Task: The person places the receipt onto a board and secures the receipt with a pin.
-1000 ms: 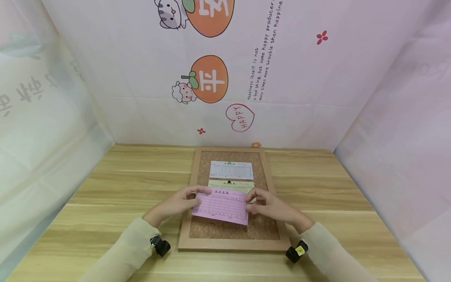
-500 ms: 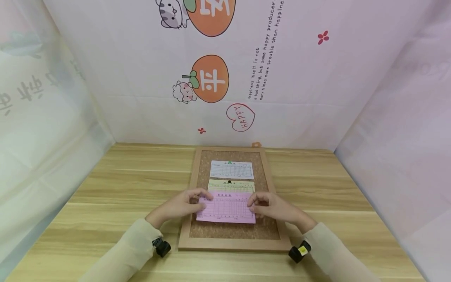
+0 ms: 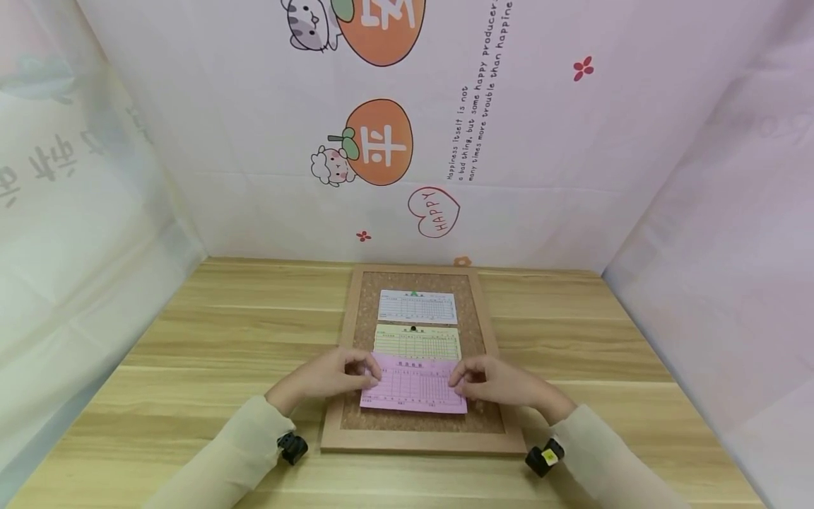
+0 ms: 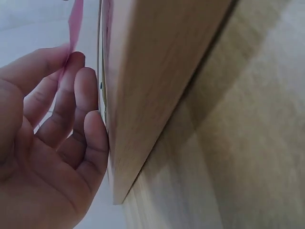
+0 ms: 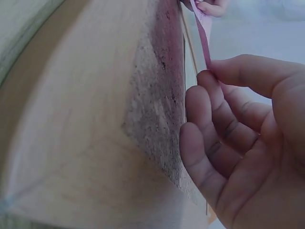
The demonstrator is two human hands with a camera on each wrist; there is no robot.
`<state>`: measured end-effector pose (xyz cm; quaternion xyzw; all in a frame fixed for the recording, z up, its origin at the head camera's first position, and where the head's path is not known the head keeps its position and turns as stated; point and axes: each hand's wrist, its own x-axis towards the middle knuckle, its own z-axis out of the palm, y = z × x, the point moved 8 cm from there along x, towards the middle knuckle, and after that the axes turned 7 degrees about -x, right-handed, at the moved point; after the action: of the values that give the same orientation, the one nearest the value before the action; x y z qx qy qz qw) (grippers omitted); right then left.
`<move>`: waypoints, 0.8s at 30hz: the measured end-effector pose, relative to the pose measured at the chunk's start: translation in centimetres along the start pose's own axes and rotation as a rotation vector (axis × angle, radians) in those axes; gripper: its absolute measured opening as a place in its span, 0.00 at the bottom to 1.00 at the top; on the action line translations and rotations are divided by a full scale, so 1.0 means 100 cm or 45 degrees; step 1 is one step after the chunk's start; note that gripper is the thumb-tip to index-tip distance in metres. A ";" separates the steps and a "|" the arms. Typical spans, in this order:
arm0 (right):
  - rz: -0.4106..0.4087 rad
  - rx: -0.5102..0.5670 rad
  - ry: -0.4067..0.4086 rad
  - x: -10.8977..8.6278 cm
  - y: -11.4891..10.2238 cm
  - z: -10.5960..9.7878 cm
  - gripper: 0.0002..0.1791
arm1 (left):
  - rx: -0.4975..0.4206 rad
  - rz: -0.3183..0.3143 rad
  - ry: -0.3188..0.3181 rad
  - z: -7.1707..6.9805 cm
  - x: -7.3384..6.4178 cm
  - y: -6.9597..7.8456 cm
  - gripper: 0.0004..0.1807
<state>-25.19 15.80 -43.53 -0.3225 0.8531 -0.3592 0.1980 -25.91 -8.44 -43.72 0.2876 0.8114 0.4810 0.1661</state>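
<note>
A pink printed form slip (image 3: 413, 385) is held by both hands just above the lower part of a wood-framed cork board (image 3: 420, 442). My left hand (image 3: 331, 375) pinches its left edge between thumb and fingers; my right hand (image 3: 502, 382) pinches the right edge. Both wrist views show the slip (image 4: 75, 24) edge-on, raised off the cork (image 5: 159, 100). Beyond it a yellow slip (image 3: 416, 342) lies on the board under a black pin (image 3: 413, 328), its lower edge partly covered by the pink one. Farther up is a white slip (image 3: 417, 307) with a green pin (image 3: 414, 293).
The board lies flat on a wood-grain table (image 3: 242, 332). Printed cloth (image 3: 521, 212) hangs behind the table and at both sides. A black wrist camera (image 3: 292, 448) sits at the left sleeve, another camera (image 3: 543, 458) at the right one.
Both hands have brought the pink slip slightly to the right and nearer the body, levelling its tilt. More of the yellow slip shows now. The pinned slips stay put.
</note>
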 end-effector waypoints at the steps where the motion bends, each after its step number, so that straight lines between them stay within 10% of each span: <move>1: -0.006 -0.015 -0.008 0.000 0.000 0.001 0.05 | 0.025 0.001 -0.007 0.001 0.000 0.001 0.02; 24: -0.005 -0.180 -0.034 -0.001 0.003 0.006 0.02 | 0.200 0.052 -0.115 0.013 0.003 0.005 0.03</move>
<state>-24.87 15.73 -44.14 -0.3420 0.8731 -0.2940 0.1853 -25.32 -7.20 -43.92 0.3377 0.8322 0.4057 0.1698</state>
